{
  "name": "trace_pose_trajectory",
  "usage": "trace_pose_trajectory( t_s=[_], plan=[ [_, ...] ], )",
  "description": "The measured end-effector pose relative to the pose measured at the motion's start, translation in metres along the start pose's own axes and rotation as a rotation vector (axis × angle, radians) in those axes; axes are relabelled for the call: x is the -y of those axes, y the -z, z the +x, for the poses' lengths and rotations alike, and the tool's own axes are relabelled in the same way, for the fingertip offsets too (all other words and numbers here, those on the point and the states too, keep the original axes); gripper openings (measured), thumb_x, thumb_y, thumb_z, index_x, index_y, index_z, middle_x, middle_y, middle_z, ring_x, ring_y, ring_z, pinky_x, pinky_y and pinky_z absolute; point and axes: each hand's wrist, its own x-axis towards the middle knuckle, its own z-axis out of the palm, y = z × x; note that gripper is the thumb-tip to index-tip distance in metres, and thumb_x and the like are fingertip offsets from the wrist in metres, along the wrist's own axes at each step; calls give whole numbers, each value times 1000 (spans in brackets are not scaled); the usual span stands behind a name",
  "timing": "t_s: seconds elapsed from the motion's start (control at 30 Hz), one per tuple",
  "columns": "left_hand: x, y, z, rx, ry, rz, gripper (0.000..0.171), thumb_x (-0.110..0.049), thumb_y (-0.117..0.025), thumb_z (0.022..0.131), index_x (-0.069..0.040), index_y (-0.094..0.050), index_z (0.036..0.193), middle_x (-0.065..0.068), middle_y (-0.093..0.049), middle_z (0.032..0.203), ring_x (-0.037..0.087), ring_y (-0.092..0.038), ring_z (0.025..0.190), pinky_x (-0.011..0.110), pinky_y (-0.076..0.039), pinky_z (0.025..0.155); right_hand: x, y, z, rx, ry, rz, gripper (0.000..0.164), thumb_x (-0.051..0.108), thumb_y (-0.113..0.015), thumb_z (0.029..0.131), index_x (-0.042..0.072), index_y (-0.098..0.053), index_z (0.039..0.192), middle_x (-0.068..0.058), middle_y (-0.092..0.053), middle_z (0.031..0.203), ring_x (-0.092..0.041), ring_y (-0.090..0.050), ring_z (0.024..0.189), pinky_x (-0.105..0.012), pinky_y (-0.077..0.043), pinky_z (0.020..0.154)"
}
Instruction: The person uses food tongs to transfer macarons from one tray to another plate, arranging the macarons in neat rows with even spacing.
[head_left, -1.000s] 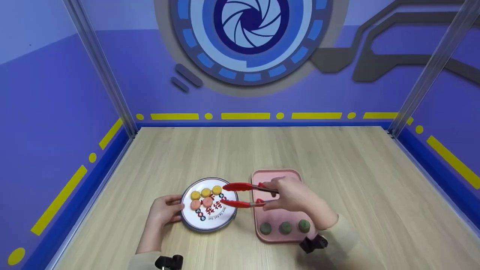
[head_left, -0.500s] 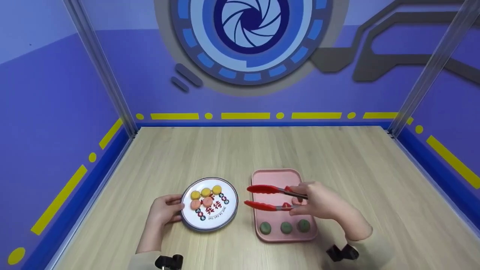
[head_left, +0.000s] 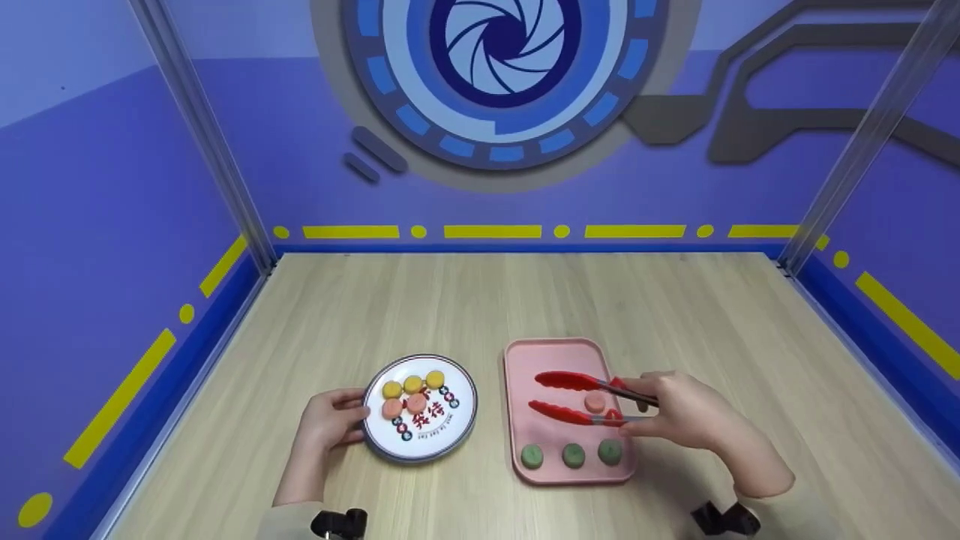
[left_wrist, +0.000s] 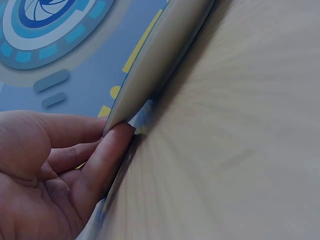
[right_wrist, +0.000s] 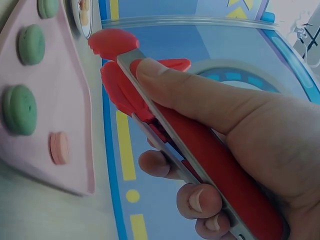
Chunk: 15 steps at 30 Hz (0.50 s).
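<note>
My left hand [head_left: 330, 420] pinches the left edge of a round white plate [head_left: 463, 409] between thumb and fingers; the left wrist view shows the plate's tilted underside [left_wrist: 155, 65]. Three yellow macarons [head_left: 413, 384] and two pink macarons [head_left: 416, 403] sit on the plate. My right hand [head_left: 682, 409] grips red-tipped tongs [head_left: 568, 381], whose tips stand apart over a pink tray [head_left: 547, 352]. Between the tongs' arms in the head view shows a single pink macaron [head_left: 595, 402] on the tray. Three green macarons [head_left: 573, 454] line the tray's near end.
The light wood table [head_left: 360, 300] carries plate and tray side by side, a narrow strip of wood between them. Blue panels [head_left: 90, 225] with metal corner posts [head_left: 217, 150] enclose the back and sides. A black camera mount [head_left: 724, 517] sits on the right wrist.
My right hand has drawn the tongs rightward, from over the plate's right edge to above the tray, uncovering the lone pink macaron. The left hand and plate stay put.
</note>
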Motion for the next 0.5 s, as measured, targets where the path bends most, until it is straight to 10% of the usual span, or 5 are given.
trace_pose_trajectory(
  t_s=[0.5],
  plan=[
    [0,1,0,17,-18,-1,42,3,-65,95,8,-60,136,30,-65,127,13,-70,77,30,-65,65,-31,12,-24,90,-194,15,61,46,-90,74,10,-76,121,1,-70,88,-16,-53,74,-27,-44,61]
  ],
)
